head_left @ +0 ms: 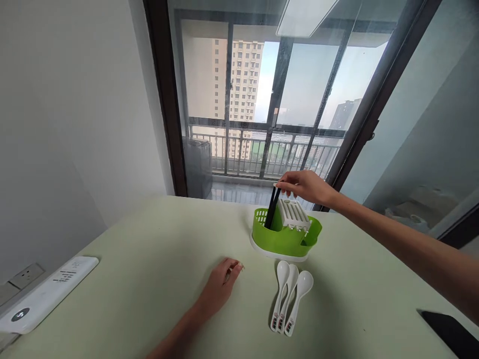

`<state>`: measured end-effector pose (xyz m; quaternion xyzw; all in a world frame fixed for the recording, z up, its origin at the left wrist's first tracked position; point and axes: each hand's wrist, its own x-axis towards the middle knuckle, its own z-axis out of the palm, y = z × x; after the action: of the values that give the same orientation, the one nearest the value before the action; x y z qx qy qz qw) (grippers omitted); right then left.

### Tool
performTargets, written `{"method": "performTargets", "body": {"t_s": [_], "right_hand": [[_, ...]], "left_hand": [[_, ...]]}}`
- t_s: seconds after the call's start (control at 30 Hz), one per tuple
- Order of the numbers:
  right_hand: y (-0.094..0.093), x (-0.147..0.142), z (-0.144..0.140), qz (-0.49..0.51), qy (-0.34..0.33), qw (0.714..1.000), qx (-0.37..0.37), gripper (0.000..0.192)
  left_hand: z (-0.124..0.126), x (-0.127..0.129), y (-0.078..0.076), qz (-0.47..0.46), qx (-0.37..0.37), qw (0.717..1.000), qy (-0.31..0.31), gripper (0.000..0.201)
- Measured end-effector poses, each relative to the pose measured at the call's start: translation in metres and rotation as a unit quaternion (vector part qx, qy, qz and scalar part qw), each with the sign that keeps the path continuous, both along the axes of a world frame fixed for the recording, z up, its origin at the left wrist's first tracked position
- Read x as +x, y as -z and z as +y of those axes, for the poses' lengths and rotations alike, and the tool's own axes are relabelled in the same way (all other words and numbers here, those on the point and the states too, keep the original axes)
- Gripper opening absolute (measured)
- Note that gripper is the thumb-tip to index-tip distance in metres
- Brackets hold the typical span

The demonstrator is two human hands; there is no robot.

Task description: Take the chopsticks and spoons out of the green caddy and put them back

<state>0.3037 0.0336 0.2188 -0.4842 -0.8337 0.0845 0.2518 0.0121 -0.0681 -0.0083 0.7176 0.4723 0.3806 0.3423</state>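
My right hand (302, 186) is closed in a pinch at the upper end of black chopsticks (271, 212). Their lower ends stand, slightly tilted, in the left compartment of a green utensil holder (279, 242) with a white base. A white slotted rack (294, 213) sits over the middle of this holder. My left hand (221, 279) rests on the table with its fingers curled towards the thumb, and nothing shows in it. Three white spoons (290, 296) lie side by side in front of the holder, bowls pointing away from me.
The pale green table (157, 279) has a rounded far edge. A long white power strip (56, 289) lies along its left side, and a dark flat object (451, 331) is at the right edge. Beyond the table stands a glass door (262, 149) with a balcony behind it.
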Motion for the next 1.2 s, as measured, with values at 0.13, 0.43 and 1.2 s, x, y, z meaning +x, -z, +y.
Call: {"method": "performTargets", "body": {"t_s": [0.13,0.43,1.2], "right_hand": [[0.021,-0.008,0.021,-0.028,-0.017,0.999,-0.027,0.038],[0.037,-0.011,0.041,-0.078,0.085,0.991,0.073,0.03],[0.132,0.05,-0.099,-0.296,0.0,0.936,-0.19,0.031]], "left_hand": [[0.0,0.0,0.0,0.011,0.011,1.0,0.018,0.042],[0.0,-0.002,0.002,0.019,0.008,0.999,0.031,0.043],[0.001,0.0,0.001,0.043,0.022,0.997,0.053,0.04]]}}
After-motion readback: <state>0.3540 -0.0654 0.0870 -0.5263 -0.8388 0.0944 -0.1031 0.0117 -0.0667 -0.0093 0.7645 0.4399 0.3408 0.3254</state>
